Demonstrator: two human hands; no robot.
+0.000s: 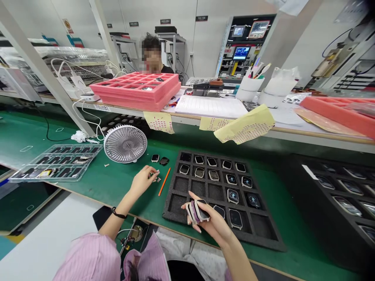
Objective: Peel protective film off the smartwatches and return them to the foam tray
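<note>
The right hand [212,223] curls closed around a stack of watch cases [199,210], over a black foam tray [263,242] holding more watches. The left hand [142,181] pinches a small part [155,174] between its fingertips above the green mat [117,203], just beside an orange stick [164,181]. Beyond lie two loose watches [159,159] and a fan [125,144], then a pink tray [134,91] on the shelf.

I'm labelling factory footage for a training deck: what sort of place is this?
Most likely an electronics assembly workshop, probably for smartwatches. The signs: watch bodies sorted in a black foam tray, stacked pink foam trays on the shelf, and a machine with lit screens behind.
</note>
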